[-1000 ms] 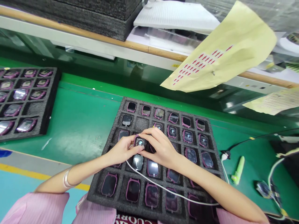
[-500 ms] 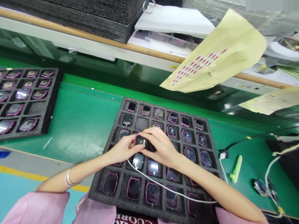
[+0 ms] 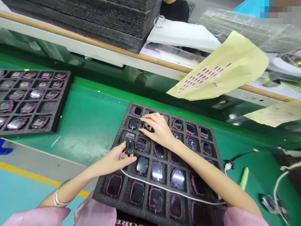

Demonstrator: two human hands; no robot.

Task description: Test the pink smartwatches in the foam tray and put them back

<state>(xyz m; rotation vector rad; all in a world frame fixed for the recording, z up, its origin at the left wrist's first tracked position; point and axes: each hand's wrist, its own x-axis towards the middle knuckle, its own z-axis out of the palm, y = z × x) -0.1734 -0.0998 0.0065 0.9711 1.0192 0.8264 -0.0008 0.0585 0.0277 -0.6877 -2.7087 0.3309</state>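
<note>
My left hand pinches a small black square charger on a white cable, above the left side of a dark foam tray. Purple-framed smartwatches lie in the tray's compartments. My right hand hovers over the second row with thumb and fingers apart around a watch, which sits in its compartment and is partly hidden by the hand. Left of those fingertips is a black watch. My right forearm covers part of the tray's right side.
A second foam tray of watches is on the green bench at left. Stacked black foam stands on the shelf, with a person in black behind. Yellow paper hangs down. A green pen-like tool and cables lie at right.
My hands have parted. The watch they held together now sits in the formerly empty second-row compartment under my right hand, while my left hand has drawn left and down with the charger.
</note>
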